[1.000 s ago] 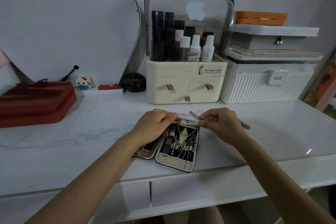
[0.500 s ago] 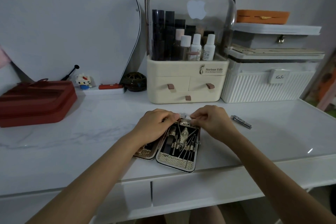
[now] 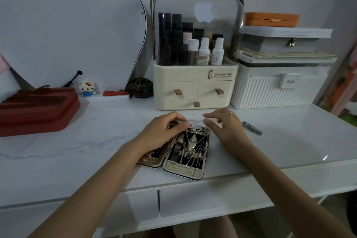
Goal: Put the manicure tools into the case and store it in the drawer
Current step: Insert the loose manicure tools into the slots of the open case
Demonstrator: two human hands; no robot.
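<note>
The manicure case (image 3: 184, 170) lies open near the table's front edge. Its right half holds several metal tools (image 3: 193, 147) in a black insert. My left hand (image 3: 164, 133) covers the case's upper left part, its fingers curled on the top edge. Just past the top right corner of the case, my right hand (image 3: 226, 127) hovers with loosely spread, blurred fingers and holds nothing. A metal nail clipper (image 3: 252, 127) lies on the table to the right of that hand. Below the tabletop is a closed white drawer (image 3: 202, 197).
A cream cosmetics organiser (image 3: 195, 91) with small drawers stands right behind the hands. A white ribbed box (image 3: 278, 91) is at the back right and a red case (image 3: 36, 110) at the left. A mirror (image 3: 67, 25) leans on the wall.
My right hand brought a thin metal tool to the top of the case, then came off it and drew back to the right, empty. My left hand stayed on the case.
</note>
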